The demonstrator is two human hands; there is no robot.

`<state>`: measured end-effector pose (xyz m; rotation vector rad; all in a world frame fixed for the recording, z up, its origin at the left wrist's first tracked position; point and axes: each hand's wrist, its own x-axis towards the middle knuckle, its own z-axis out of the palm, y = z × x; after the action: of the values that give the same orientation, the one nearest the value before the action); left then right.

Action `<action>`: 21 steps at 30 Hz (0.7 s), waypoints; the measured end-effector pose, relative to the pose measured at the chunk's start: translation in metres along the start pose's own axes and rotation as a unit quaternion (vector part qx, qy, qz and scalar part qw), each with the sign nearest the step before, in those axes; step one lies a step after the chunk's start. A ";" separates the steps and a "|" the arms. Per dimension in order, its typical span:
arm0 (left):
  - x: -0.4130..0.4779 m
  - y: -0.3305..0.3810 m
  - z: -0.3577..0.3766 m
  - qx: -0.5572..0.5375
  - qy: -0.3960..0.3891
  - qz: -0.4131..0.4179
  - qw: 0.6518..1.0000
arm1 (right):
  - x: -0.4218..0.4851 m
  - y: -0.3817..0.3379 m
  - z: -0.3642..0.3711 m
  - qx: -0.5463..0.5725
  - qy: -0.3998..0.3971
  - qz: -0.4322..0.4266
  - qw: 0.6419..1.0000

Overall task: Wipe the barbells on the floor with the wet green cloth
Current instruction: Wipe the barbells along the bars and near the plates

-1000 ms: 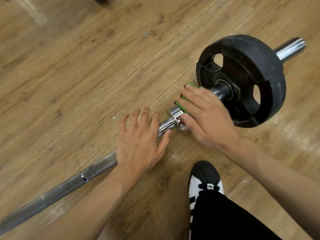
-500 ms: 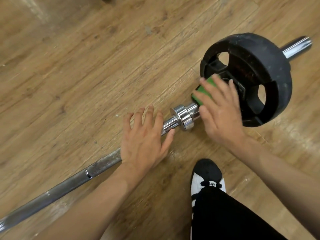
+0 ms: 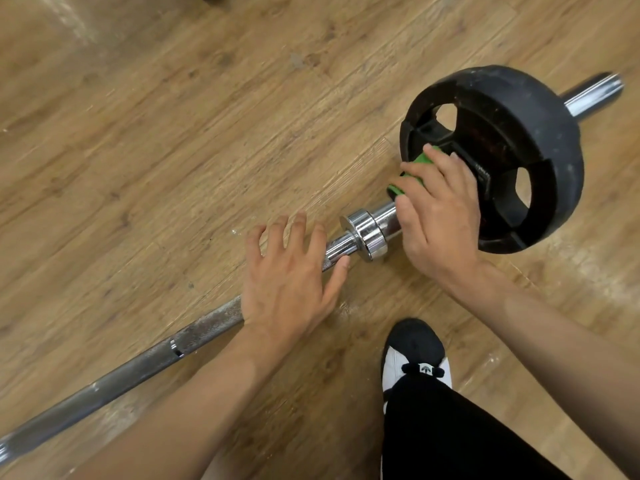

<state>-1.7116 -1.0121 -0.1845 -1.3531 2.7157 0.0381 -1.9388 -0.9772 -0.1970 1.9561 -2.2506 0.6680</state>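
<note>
A steel barbell (image 3: 145, 367) lies diagonally on the wooden floor, from the lower left up to the right. A black weight plate (image 3: 540, 140) sits on its chrome sleeve, whose end (image 3: 594, 95) sticks out beyond it. My right hand (image 3: 438, 216) presses the green cloth (image 3: 417, 168) around the sleeve, right against the plate's inner face. Only the cloth's upper edge shows past my fingers. My left hand (image 3: 287, 285) rests flat on the knurled shaft, fingers spread, just left of the chrome collar (image 3: 365, 233).
My right foot in a black and white shoe (image 3: 415, 355) and a black trouser leg (image 3: 450, 434) stand just below the bar, near the collar. Wooden floor (image 3: 173, 133) stretches away above and to the left.
My right hand slid the green cloth along the sleeve from the collar up to the weight plate. The left hand stayed flat on the shaft.
</note>
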 end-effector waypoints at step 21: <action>0.017 -0.013 -0.004 -0.010 0.003 -0.020 1.000 | 0.008 -0.033 0.012 0.004 -0.051 -0.088 0.995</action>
<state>-1.7116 -1.0335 -0.1820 -1.4160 2.6988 0.0572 -1.9056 -0.9917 -0.1961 2.2084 -2.0978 0.5698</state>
